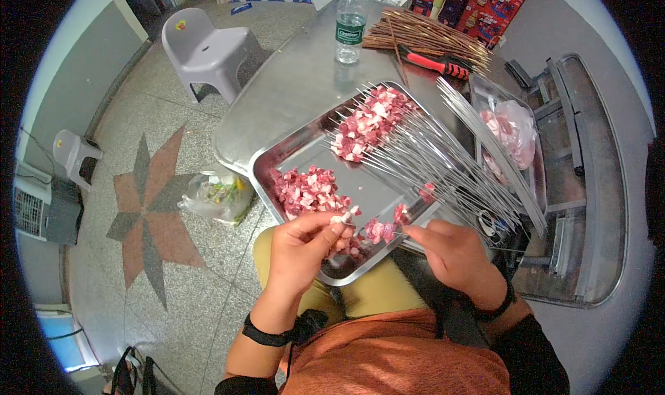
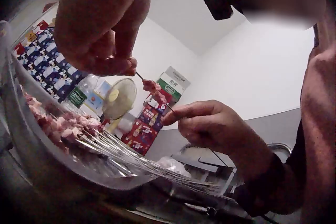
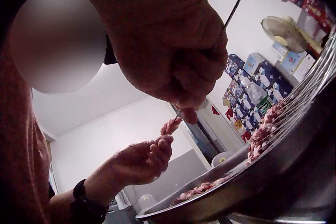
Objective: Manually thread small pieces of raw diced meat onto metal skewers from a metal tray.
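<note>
My right hand (image 1: 457, 256) grips a thin metal skewer with several pieces of raw meat (image 1: 379, 231) threaded on it. At the skewer's other end, my left hand (image 1: 305, 246) pinches a pale meat cube (image 1: 339, 220) between thumb and fingers. In the left wrist view the skewer with its meat (image 2: 155, 91) spans the space between both hands. Below them lies a metal tray (image 1: 262, 161) with a heap of loose meat cubes (image 1: 309, 189) at its left. Filled skewers (image 1: 374, 121) lie across the tray's far side, their bare metal ends (image 1: 443, 163) pointing right.
A water bottle (image 1: 350, 31) stands on the metal table (image 1: 291, 76), near brown sticks (image 1: 429, 38) and a red-and-black handled tool (image 1: 436, 64). At right, a smaller tray holds bagged meat (image 1: 514, 132). A plastic bag (image 1: 220, 195) sits on the floor; a grey chair (image 1: 208, 52) stands beyond.
</note>
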`<state>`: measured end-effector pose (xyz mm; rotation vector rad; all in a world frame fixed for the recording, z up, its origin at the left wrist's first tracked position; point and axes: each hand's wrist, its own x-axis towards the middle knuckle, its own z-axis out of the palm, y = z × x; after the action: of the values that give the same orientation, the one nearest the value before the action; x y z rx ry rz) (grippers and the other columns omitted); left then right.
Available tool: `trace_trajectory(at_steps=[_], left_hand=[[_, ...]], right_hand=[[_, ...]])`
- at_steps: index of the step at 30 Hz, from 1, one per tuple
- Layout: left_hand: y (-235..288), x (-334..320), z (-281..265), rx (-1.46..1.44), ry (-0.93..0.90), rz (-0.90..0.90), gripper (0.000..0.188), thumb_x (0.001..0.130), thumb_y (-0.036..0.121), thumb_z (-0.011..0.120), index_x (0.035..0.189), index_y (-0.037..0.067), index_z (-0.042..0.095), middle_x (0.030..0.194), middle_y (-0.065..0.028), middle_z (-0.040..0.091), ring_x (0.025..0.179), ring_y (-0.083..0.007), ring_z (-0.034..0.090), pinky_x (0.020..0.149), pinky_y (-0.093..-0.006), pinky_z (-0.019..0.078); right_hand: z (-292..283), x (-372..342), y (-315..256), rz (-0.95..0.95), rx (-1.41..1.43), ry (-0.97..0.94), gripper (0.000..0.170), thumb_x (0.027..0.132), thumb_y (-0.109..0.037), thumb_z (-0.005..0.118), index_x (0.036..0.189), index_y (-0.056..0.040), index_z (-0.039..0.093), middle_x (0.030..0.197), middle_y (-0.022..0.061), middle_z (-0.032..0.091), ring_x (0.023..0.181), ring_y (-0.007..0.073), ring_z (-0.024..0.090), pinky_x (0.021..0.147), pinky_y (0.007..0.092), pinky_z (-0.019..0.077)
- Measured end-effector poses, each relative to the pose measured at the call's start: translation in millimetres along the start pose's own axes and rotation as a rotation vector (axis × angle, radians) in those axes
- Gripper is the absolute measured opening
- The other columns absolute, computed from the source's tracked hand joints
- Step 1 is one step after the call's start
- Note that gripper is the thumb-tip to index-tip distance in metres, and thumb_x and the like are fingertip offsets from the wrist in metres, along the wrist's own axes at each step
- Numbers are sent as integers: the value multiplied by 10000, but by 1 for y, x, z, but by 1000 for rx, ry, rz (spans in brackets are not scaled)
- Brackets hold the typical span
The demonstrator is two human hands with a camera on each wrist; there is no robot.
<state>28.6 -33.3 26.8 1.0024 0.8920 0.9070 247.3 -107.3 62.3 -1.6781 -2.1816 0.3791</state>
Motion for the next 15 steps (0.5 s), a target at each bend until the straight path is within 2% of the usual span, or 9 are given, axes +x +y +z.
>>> trace_trajectory(at_steps=[5,8,10,11,13,15], left_hand=[[3,2,-1,91,-59,-43,109,820,16,586,914,-18,630,755,-71,643,627,-100,568,583,-210,469],[3,5,-5,191,-149,-44,126,841,44,581,929,-33,629,761,-47,635,645,-71,556,576,-190,457],[4,10,-9,185,-210,-162,161,836,42,585,980,-25,611,806,-56,636,698,-86,579,629,-207,481],[4,11,-9,187,-207,-156,161,836,42,585,980,-25,611,806,-56,636,698,-86,579,629,-207,481],[2,11,-9,-82,-268,-176,262,833,26,576,1093,0,551,906,-94,628,798,-130,603,701,-246,504],[-2,12,-15,-186,-295,-196,309,830,20,575,1133,14,515,961,-116,614,841,-157,604,736,-269,508]], right_hand=[[-6,5,4,6,-17,-134,264,756,-87,509,1013,-116,564,738,109,552,648,316,576,551,417,467],[-5,10,5,-28,36,-124,259,759,-85,513,1013,-102,562,755,120,556,668,327,573,580,415,469],[-2,12,6,-28,84,-107,243,767,-88,517,1005,-93,566,767,130,564,681,331,575,588,414,468],[-1,14,7,-32,131,-88,228,775,-91,522,998,-84,571,778,140,572,694,334,577,596,413,467],[4,15,11,-18,210,-77,215,782,-91,525,989,-78,580,791,146,582,707,333,581,600,407,467],[5,15,11,-1,288,-66,202,789,-90,527,981,-72,589,805,152,592,719,332,585,604,402,467]])
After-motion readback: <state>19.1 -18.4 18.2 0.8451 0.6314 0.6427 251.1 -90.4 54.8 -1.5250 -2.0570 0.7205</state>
